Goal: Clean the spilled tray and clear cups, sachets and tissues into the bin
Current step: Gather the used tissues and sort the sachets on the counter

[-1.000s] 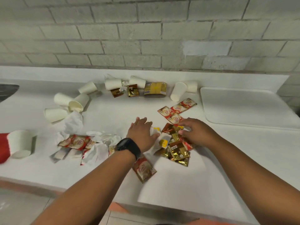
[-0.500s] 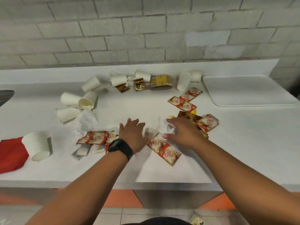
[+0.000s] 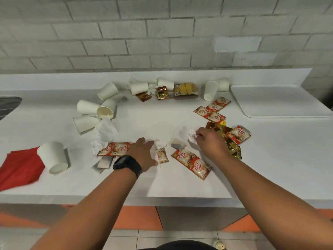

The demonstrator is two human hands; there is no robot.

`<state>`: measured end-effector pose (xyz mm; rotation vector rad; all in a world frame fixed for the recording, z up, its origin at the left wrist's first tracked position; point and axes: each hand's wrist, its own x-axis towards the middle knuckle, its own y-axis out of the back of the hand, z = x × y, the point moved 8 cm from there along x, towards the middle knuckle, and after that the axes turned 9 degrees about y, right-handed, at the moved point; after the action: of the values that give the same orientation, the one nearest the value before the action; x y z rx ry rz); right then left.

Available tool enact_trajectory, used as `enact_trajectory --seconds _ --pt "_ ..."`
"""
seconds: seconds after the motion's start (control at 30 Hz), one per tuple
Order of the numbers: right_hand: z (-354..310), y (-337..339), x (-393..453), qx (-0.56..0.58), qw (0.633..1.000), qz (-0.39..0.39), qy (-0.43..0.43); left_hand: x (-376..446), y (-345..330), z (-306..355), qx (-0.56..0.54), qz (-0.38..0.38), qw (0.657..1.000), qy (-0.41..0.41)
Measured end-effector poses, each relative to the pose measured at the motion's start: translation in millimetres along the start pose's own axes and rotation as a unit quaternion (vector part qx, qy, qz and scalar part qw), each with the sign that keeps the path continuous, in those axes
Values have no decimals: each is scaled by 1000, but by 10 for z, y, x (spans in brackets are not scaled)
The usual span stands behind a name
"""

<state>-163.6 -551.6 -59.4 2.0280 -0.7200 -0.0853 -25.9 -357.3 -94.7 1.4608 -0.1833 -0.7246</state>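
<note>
Several white paper cups (image 3: 106, 110) lie tipped over on the white counter (image 3: 156, 116), and one cup (image 3: 53, 157) stands upside down at the left. Red creamer sachets (image 3: 191, 161) and gold sachets (image 3: 232, 147) are scattered in the middle and at the right. Crumpled tissues (image 3: 105, 131) lie left of centre. My left hand (image 3: 144, 153) rests flat, fingers spread, beside a small sachet (image 3: 161, 155). My right hand (image 3: 210, 141) pinches a crumpled white tissue (image 3: 191, 133) between its fingertips. A white tray (image 3: 277, 101) sits bare at the far right. No bin is in view.
A folded red cloth (image 3: 19, 167) lies at the counter's left front edge. A yellow packet (image 3: 185, 88) lies against the back ledge below the grey brick wall (image 3: 162, 33). A sink edge (image 3: 9, 105) shows at far left. Orange and white floor lies below.
My view has pulled back from the counter. My right hand has left the sachet pile and closed its fingertips on a tissue. My left hand has slid slightly left and flattened.
</note>
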Motion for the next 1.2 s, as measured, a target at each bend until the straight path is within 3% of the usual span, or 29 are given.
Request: enact_trajectory --seconds 0.2,0.3,0.47,0.57,0.77,0.97,1.07,1.2 --pt "-312 -30 79 53 998 4 39 2 90 -82 -55 58 997 4" --pt "-281 -24 99 105 994 21 2 2 135 -100 -53 85 995 -6" --pt "-43 307 171 164 978 116 -62 10 290 -146 -52 133 990 -11" --pt "-76 306 176 131 988 73 -44 9 401 -126 -32 162 986 -29" --pt "-405 -118 52 -9 995 7 104 -3 466 -51 -131 156 976 -78" --pt "-469 -780 11 -76 981 -149 97 -47 419 -10 -158 161 969 -100" --pt "-446 -809 44 -98 981 -145 87 -59 358 -21 -180 154 965 -110" --pt "-405 -769 113 -136 977 -144 80 -40 307 -155 -298 125 944 -60"
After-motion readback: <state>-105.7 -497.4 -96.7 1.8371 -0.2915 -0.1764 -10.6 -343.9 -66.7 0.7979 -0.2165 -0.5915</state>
